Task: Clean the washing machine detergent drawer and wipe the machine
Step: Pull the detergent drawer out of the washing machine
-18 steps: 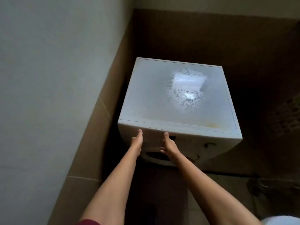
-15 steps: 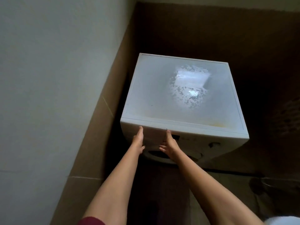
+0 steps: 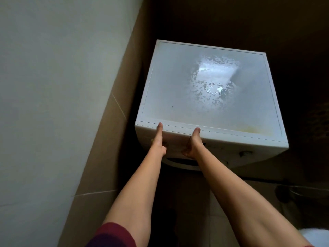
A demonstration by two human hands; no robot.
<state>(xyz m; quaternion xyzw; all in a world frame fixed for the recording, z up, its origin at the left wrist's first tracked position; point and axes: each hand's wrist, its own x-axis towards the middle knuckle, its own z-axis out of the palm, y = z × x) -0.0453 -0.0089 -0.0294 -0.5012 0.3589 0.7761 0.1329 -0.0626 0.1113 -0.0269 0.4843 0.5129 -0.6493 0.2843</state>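
A white washing machine (image 3: 204,97) stands in a corner, seen from above, its top dusty with a bright light reflection. The detergent drawer (image 3: 176,140) sits flush in the upper left of the machine's front. My left hand (image 3: 159,139) holds the drawer's left end, thumb up at the top edge and fingers curled below. At the drawer's right end my right hand (image 3: 193,143) holds it the same way. The underside of the drawer front is hidden.
A pale wall (image 3: 53,86) with a brown lower band runs close along the machine's left side. The round door (image 3: 183,162) and a control knob (image 3: 243,153) show below the hands. A dark hose fitting (image 3: 284,191) and a white object (image 3: 316,236) lie on the right.
Both hands stay on the drawer front, with the thumbs now slightly higher, at the top edge. The view has shifted, so the machine sits further right.
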